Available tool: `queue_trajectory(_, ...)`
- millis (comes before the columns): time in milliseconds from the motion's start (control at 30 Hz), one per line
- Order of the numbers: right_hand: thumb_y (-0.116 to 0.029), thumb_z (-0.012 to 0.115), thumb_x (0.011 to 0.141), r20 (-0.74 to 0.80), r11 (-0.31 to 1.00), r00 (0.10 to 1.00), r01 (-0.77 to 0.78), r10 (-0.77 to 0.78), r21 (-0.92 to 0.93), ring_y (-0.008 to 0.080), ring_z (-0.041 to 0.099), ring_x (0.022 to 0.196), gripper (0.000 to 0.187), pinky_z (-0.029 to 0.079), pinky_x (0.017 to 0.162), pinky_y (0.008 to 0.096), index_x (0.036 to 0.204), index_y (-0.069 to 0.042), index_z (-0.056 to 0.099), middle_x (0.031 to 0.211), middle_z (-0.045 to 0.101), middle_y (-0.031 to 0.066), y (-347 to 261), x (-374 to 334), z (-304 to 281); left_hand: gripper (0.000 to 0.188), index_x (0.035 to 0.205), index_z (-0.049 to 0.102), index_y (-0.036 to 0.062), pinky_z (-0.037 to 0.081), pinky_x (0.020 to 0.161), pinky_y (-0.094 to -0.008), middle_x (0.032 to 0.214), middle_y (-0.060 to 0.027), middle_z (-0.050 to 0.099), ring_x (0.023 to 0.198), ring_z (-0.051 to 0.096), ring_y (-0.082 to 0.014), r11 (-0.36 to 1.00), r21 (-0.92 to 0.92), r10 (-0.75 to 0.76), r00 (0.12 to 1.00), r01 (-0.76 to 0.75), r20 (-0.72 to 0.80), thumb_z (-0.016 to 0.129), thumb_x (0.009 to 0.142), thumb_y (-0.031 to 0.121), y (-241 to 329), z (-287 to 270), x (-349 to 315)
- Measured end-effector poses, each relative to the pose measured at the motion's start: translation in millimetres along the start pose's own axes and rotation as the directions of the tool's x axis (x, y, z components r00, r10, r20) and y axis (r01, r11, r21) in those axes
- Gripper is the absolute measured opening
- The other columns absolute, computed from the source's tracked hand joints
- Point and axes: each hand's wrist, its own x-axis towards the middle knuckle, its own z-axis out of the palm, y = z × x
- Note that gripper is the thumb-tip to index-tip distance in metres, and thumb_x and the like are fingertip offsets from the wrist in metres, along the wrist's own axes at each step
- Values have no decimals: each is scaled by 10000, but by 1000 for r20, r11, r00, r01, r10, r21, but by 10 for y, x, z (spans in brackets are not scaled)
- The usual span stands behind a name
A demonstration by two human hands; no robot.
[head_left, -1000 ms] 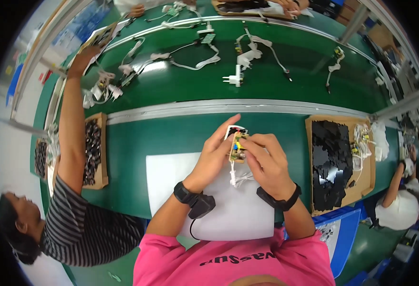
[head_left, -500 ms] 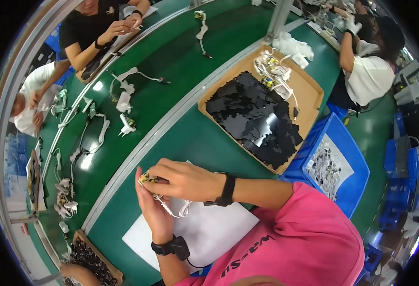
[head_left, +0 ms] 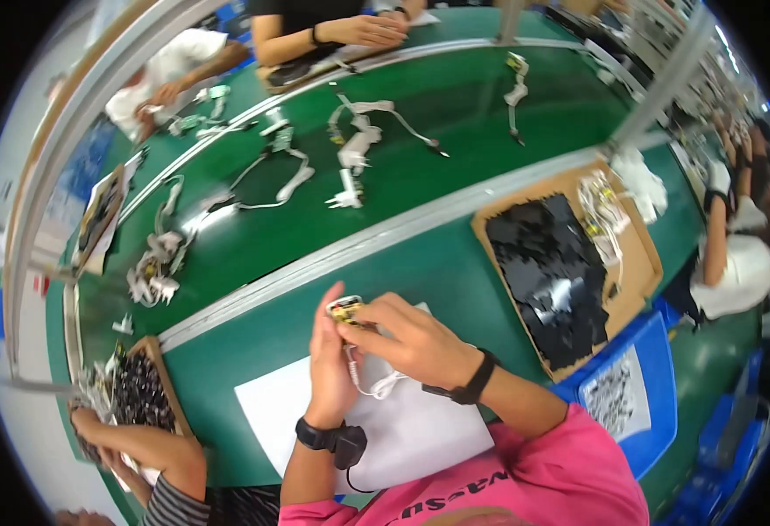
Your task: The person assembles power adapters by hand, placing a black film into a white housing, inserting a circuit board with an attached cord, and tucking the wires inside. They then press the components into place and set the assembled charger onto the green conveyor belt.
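Observation:
Between my hands is a small open white charger housing (head_left: 344, 309), with a yellow-and-black circuit board showing in it. My left hand (head_left: 329, 377) supports it from the left, its fingers upright against the side. My right hand (head_left: 413, 337) pinches the board side with thumb and fingers, which partly cover it. A white cable (head_left: 383, 386), coiled near the housing, hangs down beside my left palm. Below both hands lies a white sheet (head_left: 266, 408) on the green bench (head_left: 227, 351).
Right of my hands, a cardboard tray (head_left: 639, 250) holds thin black sheets and corded boards. A blue bin (head_left: 661, 412) stands beside it. Beyond the metal rail (head_left: 358, 250), corded chargers (head_left: 350, 188) lie on a green conveyor. At left, a co-worker's arm (head_left: 152, 443) reaches near a box of black parts (head_left: 144, 386).
My view has swung left, so the bench and tray appear farther right. My hands still hold the charger housing together. A co-worker's arm at lower left shows more fully.

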Motion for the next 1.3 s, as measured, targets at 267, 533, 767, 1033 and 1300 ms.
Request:
queue_trajectory(267, 67, 632, 665, 105, 997, 992, -73, 73, -1, 272, 570, 878, 479, 525, 717, 348, 1137, -14, 621, 1024, 567, 91, 29, 58, 71, 452, 1350, 401, 107, 403, 681, -181, 1034, 0, 561, 847, 496, -52, 998, -9, -66, 998, 66, -2, 357, 1019, 412, 24, -105, 45)
queue_trajectory(533, 73, 628, 680, 18, 997, 998, -59, 60, -49, 276, 571, 877, 426, 513, 711, 344, 1098, -10, 640, 1015, 573, 102, 29, 71, 117, 421, 1322, 428, 119, 378, 629, -177, 994, 14, 550, 787, 464, -35, 998, -9, -68, 996, 67, -52, 333, 1025, 402, 51, -3, 41)
queue_trajectory(767, 74, 668, 683, 79, 997, 994, -73, 76, -35, 274, 585, 824, 366, 506, 679, 331, 1039, -8, 660, 957, 586, 109, -60, 79, 141, 434, 1307, 440, 109, 432, 692, -213, 1000, -2, 558, 832, 502, -68, 999, -9, -47, 997, 47, -66, 325, 1025, 419, -36, -38, -43)
queue_trajectory(1033, 122, 659, 717, 117, 986, 983, -129, 141, -105, 264, 591, 800, 333, 500, 648, 328, 1021, -13, 668, 944, 590, 110, -101, 127, 236, 420, 1292, 447, 91, 467, 744, -256, 980, -23, 545, 850, 523, -103, 999, -54, 5, 999, -3, 39, 312, 1033, 394, -93, -191, 9)
queue_trajectory(1300, 121, 668, 669, 85, 989, 988, -118, 126, -86, 250, 583, 837, 409, 509, 688, 350, 1053, -20, 661, 955, 583, 94, -96, 152, 242, 407, 1271, 458, 86, 469, 753, -249, 988, -22, 548, 844, 524, -90, 996, -35, 89, 995, -88, 47, 313, 1036, 386, -37, -135, 13)
